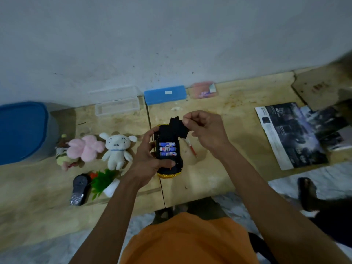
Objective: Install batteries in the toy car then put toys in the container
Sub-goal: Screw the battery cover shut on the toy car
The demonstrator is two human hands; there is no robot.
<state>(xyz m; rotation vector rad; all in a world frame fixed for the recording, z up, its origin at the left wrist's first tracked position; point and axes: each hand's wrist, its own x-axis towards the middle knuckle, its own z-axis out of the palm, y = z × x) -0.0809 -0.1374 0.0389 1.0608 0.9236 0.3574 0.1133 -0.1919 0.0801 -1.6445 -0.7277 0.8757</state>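
The toy car (pixel 167 134) is upside down, black underneath with a yellow body edge, held over the wooden table (pixel 228 149). Three blue-and-white batteries (pixel 167 149) lie side by side in its open compartment. My left hand (pixel 146 161) grips the car from the left, thumb on its near end. My right hand (pixel 203 128) pinches the black battery cover (pixel 178 126), tilted above the compartment's far end. A clear plastic container (pixel 117 107) stands at the back of the table. A white plush (pixel 117 149), a pink plush (pixel 85 147) and a smaller plush (pixel 62 155) lie left of the car.
A blue-lidded bin (pixel 22 130) stands at far left. A blue case (pixel 165 94) and a pink box (pixel 204 89) lie by the wall. A black remote (pixel 80 189) and a small green fake plant (pixel 103 181) sit near the front-left. A red-handled screwdriver (pixel 190 147) and a magazine (pixel 297 134) lie to the right.
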